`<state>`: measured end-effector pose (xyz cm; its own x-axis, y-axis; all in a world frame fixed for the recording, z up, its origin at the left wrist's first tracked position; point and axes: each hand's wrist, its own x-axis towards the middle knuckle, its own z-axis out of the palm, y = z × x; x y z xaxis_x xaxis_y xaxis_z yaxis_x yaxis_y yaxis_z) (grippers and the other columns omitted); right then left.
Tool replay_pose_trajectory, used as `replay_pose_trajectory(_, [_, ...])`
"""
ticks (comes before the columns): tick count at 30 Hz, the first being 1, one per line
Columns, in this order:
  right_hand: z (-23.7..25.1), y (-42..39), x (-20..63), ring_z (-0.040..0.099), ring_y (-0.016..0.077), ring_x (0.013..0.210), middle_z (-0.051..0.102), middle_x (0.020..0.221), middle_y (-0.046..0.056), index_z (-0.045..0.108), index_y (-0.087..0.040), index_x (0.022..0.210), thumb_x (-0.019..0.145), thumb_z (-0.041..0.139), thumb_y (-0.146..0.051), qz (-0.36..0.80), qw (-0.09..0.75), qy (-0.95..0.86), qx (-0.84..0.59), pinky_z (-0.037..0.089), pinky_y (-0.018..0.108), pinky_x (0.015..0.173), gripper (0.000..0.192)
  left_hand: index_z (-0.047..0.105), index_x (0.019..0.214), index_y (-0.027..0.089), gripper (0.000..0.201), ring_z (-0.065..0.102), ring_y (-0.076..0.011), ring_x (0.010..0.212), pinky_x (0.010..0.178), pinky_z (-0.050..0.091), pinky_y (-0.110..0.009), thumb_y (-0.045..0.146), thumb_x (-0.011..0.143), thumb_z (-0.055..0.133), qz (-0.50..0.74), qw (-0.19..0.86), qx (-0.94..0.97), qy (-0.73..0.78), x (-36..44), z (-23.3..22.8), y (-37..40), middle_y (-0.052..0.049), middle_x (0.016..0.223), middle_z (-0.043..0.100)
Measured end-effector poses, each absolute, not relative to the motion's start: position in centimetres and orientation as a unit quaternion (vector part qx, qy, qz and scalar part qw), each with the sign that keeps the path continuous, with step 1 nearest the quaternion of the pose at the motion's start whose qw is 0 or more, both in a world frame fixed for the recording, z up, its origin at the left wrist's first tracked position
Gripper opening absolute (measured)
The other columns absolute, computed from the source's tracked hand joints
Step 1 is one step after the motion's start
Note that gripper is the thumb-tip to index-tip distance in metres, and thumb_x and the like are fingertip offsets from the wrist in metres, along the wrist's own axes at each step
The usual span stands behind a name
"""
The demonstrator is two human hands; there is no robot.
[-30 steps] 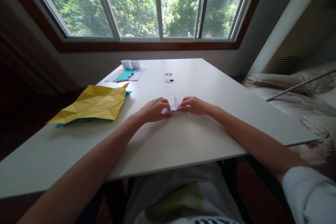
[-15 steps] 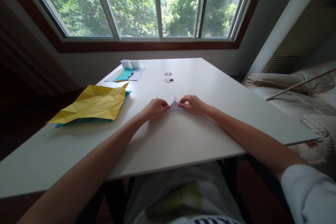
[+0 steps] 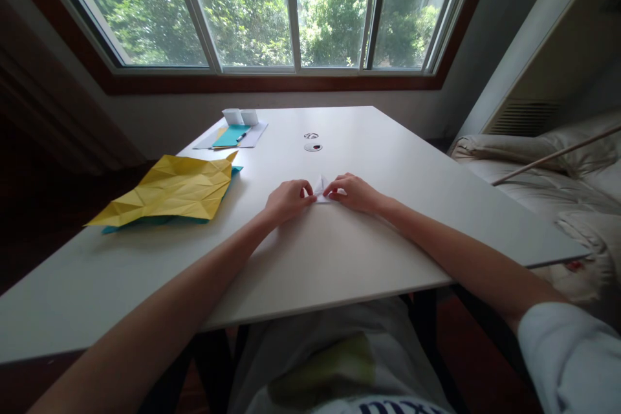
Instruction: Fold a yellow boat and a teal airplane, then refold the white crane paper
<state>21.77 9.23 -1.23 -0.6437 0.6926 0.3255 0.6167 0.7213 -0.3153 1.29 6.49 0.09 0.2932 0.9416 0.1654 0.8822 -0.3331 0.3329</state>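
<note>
Both your hands are down on the surface (image 3: 339,259), a plain white top that runs from your lap out to the window wall. Your left hand (image 3: 287,199) and right hand (image 3: 353,192) sit close together at the middle, fingertips pinched onto a small white paper (image 3: 319,189) between them. The paper rests on the surface, a little point of it standing up between your fingers.

Over on the left, a creased yellow sheet (image 3: 172,189) lies flat with a teal sheet (image 3: 145,222) peeking out from under its near edge, well apart from your hands. At the far left corner there's a stack of papers (image 3: 233,136) with a teal one on top and two small white cups (image 3: 241,116) just behind it. Two round cable holes (image 3: 313,147) sit in the surface beyond your hands.

Look up and the room opens out: a wide window (image 3: 286,10) with a dark brown frame, green trees filling the panes. To your right, a bed (image 3: 543,174) with pale rumpled bedding sits just beside the surface, a thin rod (image 3: 557,155) slanting across it.
</note>
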Motion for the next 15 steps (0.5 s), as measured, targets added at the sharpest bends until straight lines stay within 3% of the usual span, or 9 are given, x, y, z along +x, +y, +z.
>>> replay_pose_trajectory(7, [-1.1, 8.6, 21.1, 0.054, 0.0173, 0.084, 0.065, 0.087, 0.005, 0.070, -0.021, 0.084, 0.080, 0.058, -0.031, 0.074, 0.236, -0.892, -0.378, 0.038, 0.029, 0.078, 0.016, 0.071, 0.082, 0.026, 0.021, 0.055, -0.0217, 0.087, 0.071, 0.042, -0.031, 0.037, 0.076, 0.054, 0.197, 0.058, 0.818, 0.538, 1.6, -0.2, 6.2, -0.003, 0.091, 0.064])
replay_pose_trajectory(15, [-1.3, 8.7, 20.4, 0.053, 0.0172, 0.082, 0.065, 0.082, 0.004, 0.067, -0.020, 0.077, 0.078, 0.060, -0.037, 0.074, 0.236, -0.881, -0.404, 0.037, 0.029, 0.076, 0.018, 0.071, 0.082, 0.026, 0.032, 0.055, -0.0219, 0.086, 0.076, 0.041, -0.035, 0.053, 0.070, 0.060, 0.191, 0.115, 0.795, 0.564, 1.2, -0.5, 7.4, -0.004, 0.097, 0.061])
